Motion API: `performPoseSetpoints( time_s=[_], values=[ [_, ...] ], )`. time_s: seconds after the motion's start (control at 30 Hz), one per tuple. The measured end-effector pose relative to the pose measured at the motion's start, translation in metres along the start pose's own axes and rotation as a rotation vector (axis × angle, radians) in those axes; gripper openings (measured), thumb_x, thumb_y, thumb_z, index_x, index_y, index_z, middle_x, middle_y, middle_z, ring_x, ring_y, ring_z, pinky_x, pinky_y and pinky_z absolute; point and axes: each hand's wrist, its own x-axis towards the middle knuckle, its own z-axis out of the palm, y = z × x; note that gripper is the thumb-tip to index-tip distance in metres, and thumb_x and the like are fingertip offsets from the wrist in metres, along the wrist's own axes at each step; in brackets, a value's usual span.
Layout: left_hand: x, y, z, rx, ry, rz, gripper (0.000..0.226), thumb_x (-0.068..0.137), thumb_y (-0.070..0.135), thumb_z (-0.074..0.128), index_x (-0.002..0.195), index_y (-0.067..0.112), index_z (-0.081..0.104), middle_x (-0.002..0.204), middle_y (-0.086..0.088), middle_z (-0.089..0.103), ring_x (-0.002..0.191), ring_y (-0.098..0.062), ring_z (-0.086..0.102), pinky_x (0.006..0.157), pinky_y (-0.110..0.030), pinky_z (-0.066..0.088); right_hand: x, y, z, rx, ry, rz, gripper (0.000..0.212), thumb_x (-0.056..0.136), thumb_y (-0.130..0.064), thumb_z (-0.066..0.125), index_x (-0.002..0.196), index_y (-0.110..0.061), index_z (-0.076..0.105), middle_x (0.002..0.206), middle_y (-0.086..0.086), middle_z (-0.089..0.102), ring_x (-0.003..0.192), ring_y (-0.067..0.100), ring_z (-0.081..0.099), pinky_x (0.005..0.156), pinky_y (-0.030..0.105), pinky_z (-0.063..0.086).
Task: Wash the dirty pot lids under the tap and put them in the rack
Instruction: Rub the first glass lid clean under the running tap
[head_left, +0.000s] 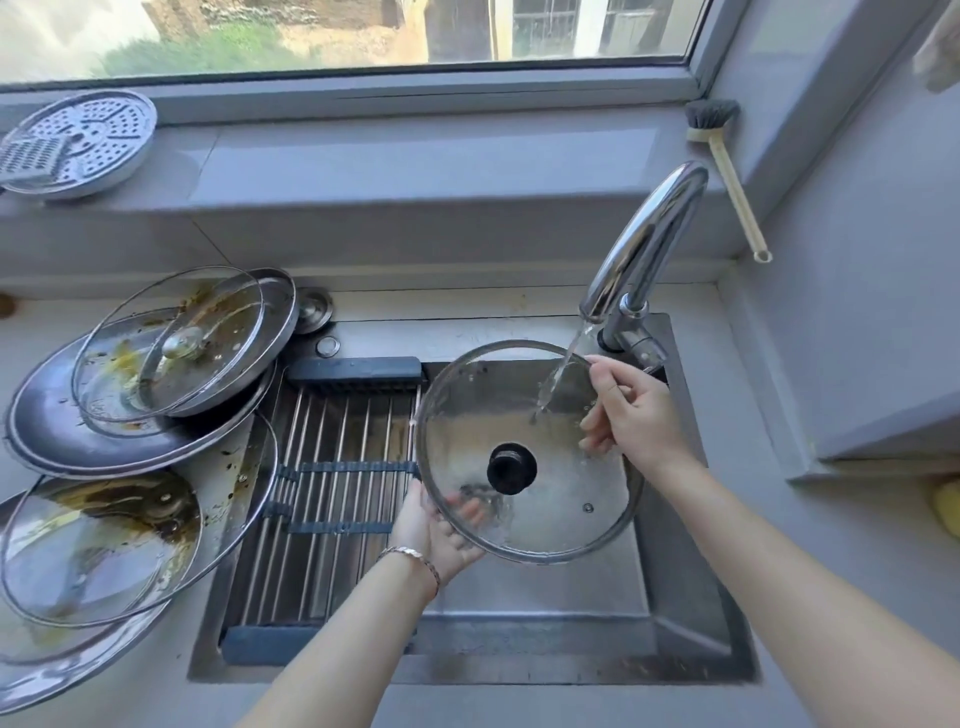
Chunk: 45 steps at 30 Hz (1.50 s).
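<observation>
glass lid (540, 499) w/ black knob held over steel sink (685, 597) under tap (644, 244) stream; left hand (441, 525) grip on its lower rim, right hand (631, 410) on upper edge. rack (332, 467) beside, dirty lids (156, 364) on grey desk (130, 696), window (337, 36) above. no readable writing.

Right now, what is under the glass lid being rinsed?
Through the glass lid show left hand fingers and the sink floor. The drain cannot be seen.
</observation>
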Motion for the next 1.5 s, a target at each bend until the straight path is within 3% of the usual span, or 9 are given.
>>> performPoseSetpoints(
  time_s=[0.17,0.5,0.63,0.8,0.9,1.0,1.1,1.27,1.5],
  values=[
    [-0.021,0.039,-0.012,0.089,0.079,0.356,0.041,0.092,0.05,0.039,0.072,0.016,0.045,0.055,-0.001,0.067,0.072,-0.021,0.058,0.074,-0.038,0.049,0.0,0.034,0.02,0.137,0.083,0.134,0.031,0.1,-0.027,0.036,0.109,-0.012,0.061,0.049,0.0,0.053,0.04,0.006,0.052,0.043,0.018,0.044],
    [-0.076,0.039,0.026,1.196,-0.005,0.892,0.029,0.089,0.032,0.055,0.077,0.006,0.052,0.067,-0.004,0.071,0.063,-0.017,0.069,0.061,-0.034,0.058,-0.014,0.06,0.03,0.104,-0.22,0.899,0.069,0.094,-0.059,0.025,0.13,-0.003,0.043,0.131,0.026,0.048,0.112,0.043,0.053,0.089,0.047,0.047],
    [-0.072,0.007,0.037,1.911,-0.008,1.162,0.033,0.089,0.047,0.046,0.079,0.016,0.049,0.074,-0.002,0.064,0.071,-0.021,0.062,0.063,-0.027,0.045,-0.009,0.03,0.007,0.223,-0.382,0.983,0.063,0.087,-0.062,0.042,0.119,-0.008,0.036,0.113,0.033,0.058,0.082,0.041,0.067,0.063,0.041,0.058],
    [-0.06,-0.017,0.034,2.163,-0.207,1.434,0.044,0.07,0.059,0.035,0.051,0.022,0.052,0.036,0.009,0.049,0.031,-0.004,0.047,0.033,-0.015,0.026,-0.016,0.041,-0.006,-0.03,-0.322,0.942,0.007,0.092,-0.001,0.039,0.096,0.004,0.043,0.066,0.025,0.067,0.053,0.029,0.068,0.048,0.032,0.058],
    [-0.059,-0.012,0.032,2.002,-0.198,1.319,0.06,0.076,0.066,0.021,0.084,0.023,0.063,0.082,0.007,0.07,0.082,-0.01,0.066,0.074,-0.021,0.043,-0.026,0.067,-0.013,0.11,-0.249,0.875,0.034,0.09,0.01,0.032,0.12,-0.004,0.034,0.087,0.03,0.066,0.059,0.033,0.069,0.046,0.032,0.056],
    [-0.05,0.007,0.02,1.844,0.164,1.125,0.054,0.089,0.059,0.024,0.127,0.027,0.047,0.148,0.009,0.034,0.142,-0.01,0.021,0.116,-0.036,0.01,-0.042,0.089,-0.019,0.336,-0.218,0.824,0.044,0.092,0.01,0.037,0.13,-0.013,0.036,0.104,0.028,0.065,0.061,0.032,0.07,0.045,0.032,0.056],
    [-0.052,0.025,0.01,1.412,0.292,0.864,0.061,0.093,0.042,0.041,0.146,0.018,0.021,0.157,-0.002,0.012,0.145,-0.017,0.009,0.118,-0.041,0.014,-0.06,0.102,-0.014,0.67,-0.193,0.853,0.034,0.096,0.004,0.035,0.119,-0.018,0.044,0.088,0.021,0.072,0.062,0.032,0.071,0.046,0.032,0.056],
    [-0.058,0.029,0.016,0.753,-0.043,0.611,0.028,0.099,0.034,0.028,0.121,0.03,0.044,0.128,-0.001,0.052,0.12,-0.021,0.051,0.098,-0.043,0.045,-0.067,0.099,0.007,0.896,-0.21,0.732,0.034,0.093,0.0,0.04,0.1,-0.029,0.055,0.092,0.016,0.073,0.072,0.032,0.072,0.056,0.036,0.059],
    [-0.024,0.029,0.008,0.178,-0.018,0.328,0.03,0.098,0.04,0.029,0.118,0.026,0.048,0.119,-0.013,0.054,0.099,-0.025,0.056,0.085,-0.046,0.045,-0.038,0.037,-0.015,0.42,-0.185,0.303,0.047,0.071,-0.007,0.069,0.11,-0.027,0.054,0.091,0.015,0.073,0.074,0.034,0.071,0.058,0.032,0.059]
  ],
)
